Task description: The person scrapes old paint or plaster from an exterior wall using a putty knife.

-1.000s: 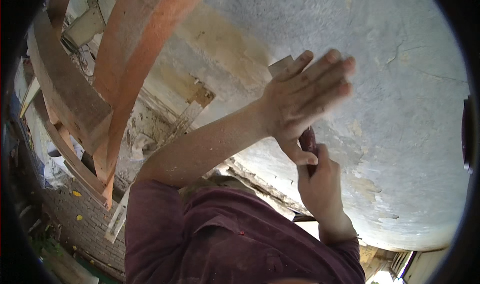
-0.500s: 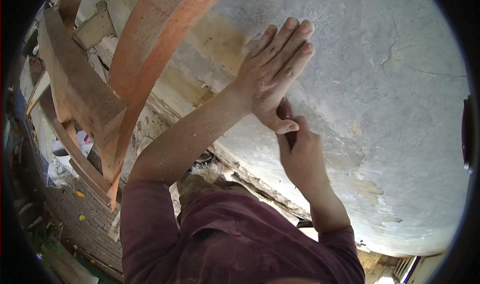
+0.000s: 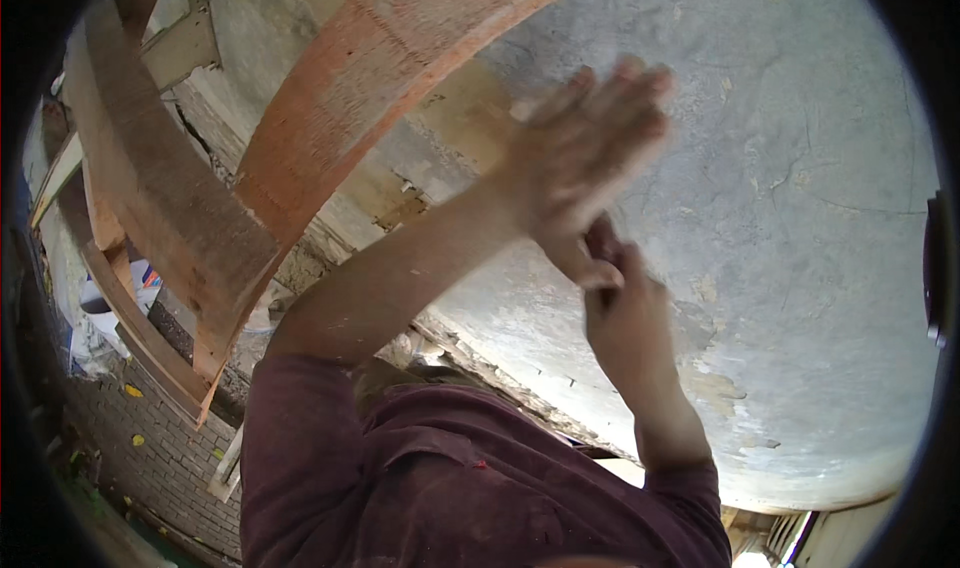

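Note:
My left hand [image 3: 590,153] is smeared by motion, its fingers stretched out together and pointing up and to the right. Its thumb reaches down to a dark red rounded handle [image 3: 601,236]. Around the lower part of that handle, my right hand [image 3: 632,336] is closed. Whatever the handle may be joined to is hidden behind the hands, so its kind does not show. Both hands are in front of a grey, patchy wall [image 3: 790,188], and I cannot tell whether the left palm touches it.
A long reddish wooden beam [image 3: 350,88] rises beside my left arm. It joins a brown wooden piece [image 3: 165,148] in a frame at the left. Brick paving [image 3: 150,448] with a few yellow leaves lies at lower left. Near the frame sits a white container [image 3: 105,303].
Both hands and the handle have shifted a little right in view, and the left hand is now blurred. The wooden beam takes up more of the upper view.

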Available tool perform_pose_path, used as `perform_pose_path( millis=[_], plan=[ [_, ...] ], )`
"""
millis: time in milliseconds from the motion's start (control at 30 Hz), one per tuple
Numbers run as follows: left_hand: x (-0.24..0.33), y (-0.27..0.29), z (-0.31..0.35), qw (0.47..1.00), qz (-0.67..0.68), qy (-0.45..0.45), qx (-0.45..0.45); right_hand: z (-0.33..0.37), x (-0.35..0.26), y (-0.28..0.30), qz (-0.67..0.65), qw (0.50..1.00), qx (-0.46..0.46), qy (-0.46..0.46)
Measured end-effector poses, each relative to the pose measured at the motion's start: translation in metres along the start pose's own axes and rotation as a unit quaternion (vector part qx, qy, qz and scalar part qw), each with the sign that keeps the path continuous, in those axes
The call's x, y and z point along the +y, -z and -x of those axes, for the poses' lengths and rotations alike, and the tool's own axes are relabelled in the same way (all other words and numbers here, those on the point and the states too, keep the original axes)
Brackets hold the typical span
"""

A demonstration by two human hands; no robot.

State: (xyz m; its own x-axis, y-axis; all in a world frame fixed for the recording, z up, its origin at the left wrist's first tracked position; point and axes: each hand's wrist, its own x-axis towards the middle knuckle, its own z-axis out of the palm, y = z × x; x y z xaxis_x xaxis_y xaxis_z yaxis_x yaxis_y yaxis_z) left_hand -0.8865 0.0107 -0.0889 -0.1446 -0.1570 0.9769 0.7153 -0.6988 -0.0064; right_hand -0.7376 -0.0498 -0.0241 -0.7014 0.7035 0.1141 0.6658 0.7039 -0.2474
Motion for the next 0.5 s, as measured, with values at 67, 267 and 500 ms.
perform_pose_path(
  millis=[67, 267, 500],
  plan=[
    [-0.009, 0.025, 0.004, 0.995, -0.089, 0.034, -0.031, -0.005, -0.006, -0.005, 0.01, 1.0, -0.015, -0.013],
    [-0.011, 0.007, 0.009, 0.998, -0.025, 0.058, -0.001, 0.009, -0.001, 0.006, 0.028, 0.999, -0.017, -0.009],
    [0.007, 0.02, 0.005, 0.994, -0.036, 0.103, -0.017, 0.004, -0.013, 0.002, 0.025, 0.999, -0.041, -0.026]
  ],
)
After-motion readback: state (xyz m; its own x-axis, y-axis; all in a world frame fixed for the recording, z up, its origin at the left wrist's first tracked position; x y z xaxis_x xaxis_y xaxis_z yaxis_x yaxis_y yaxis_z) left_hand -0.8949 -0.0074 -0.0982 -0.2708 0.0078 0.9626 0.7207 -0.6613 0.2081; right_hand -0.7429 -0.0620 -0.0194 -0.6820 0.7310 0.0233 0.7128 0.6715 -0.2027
